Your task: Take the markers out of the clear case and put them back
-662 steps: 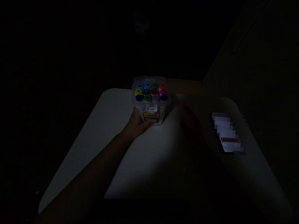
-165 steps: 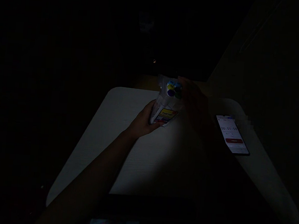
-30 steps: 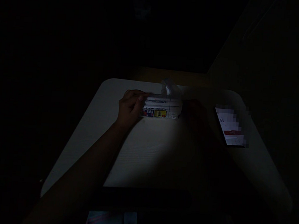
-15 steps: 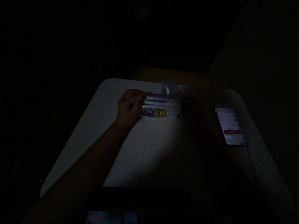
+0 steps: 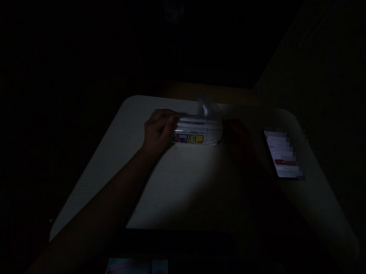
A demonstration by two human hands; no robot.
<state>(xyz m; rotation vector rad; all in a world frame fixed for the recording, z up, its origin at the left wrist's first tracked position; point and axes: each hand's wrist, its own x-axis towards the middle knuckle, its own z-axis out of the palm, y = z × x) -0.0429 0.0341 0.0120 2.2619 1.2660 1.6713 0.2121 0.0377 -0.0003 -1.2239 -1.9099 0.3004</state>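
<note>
A clear plastic box of colour-capped markers lies on its side on the table, with its yellow-and-red label facing me. My left hand is shut around the box's left end, fingers across its upper side. At the right end, my right hand sits in deep shadow, close against the box. Whether it grips the box is hidden by the dark. A clear plastic flap or lid sticks up behind the box. The marker caps face away from view.
The white table has rounded corners. To the right lies a phone with a pixelated screen and a red button. Behind the table is a wooden strip. Striped cloth shows below the near edge.
The box stood upright earlier, then tilted, and now lies on its side between my hands. Over the last second, only my left fingers have shifted slightly.
</note>
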